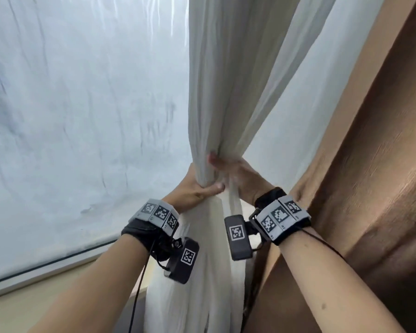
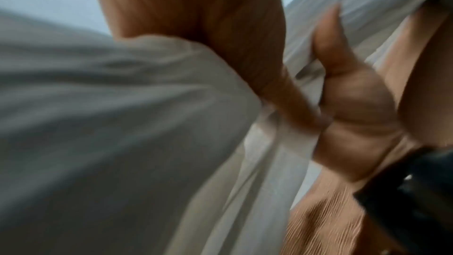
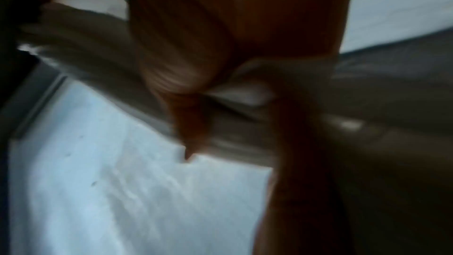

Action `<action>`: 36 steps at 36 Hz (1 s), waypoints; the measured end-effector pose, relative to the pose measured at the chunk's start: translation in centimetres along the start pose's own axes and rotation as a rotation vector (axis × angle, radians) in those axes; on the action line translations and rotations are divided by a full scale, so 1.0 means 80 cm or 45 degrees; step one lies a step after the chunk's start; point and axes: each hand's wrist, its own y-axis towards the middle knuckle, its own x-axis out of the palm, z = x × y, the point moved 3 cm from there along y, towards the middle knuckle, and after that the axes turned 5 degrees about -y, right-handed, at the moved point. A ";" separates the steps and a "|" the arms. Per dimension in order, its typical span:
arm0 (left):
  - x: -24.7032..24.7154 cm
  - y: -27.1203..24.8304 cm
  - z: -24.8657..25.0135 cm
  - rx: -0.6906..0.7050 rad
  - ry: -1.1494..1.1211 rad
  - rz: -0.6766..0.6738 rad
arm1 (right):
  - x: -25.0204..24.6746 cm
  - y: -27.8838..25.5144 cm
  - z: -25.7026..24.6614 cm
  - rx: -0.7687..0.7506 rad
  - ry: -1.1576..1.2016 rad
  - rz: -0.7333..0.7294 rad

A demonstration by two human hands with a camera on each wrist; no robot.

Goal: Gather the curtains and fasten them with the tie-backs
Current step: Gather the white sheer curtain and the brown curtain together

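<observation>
A white sheer curtain [image 1: 216,92] hangs in the middle and is bunched into a narrow bundle at hand height. My left hand [image 1: 196,191] wraps round the bundle from the left, its thumb lying across the front. Just above it, my right hand [image 1: 234,173] grips the same bundle from the right, fingers curled into the folds. A heavy brown curtain [image 1: 370,164] hangs right beside my right wrist. The left wrist view is blurred: white curtain [image 2: 122,123], ribbed brown fabric [image 2: 318,224] and my right hand [image 2: 355,104]. I can make out no tie-back.
A frosted, streaked window pane [image 1: 82,104] fills the left side, with its sill [image 1: 46,272] running along the bottom left. The right wrist view is dark and blurred and shows the pane [image 3: 122,191] and folds of white curtain [image 3: 93,32].
</observation>
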 end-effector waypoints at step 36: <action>0.015 0.015 -0.026 -0.203 -0.225 -0.171 | 0.016 -0.039 0.011 -0.072 -0.487 1.160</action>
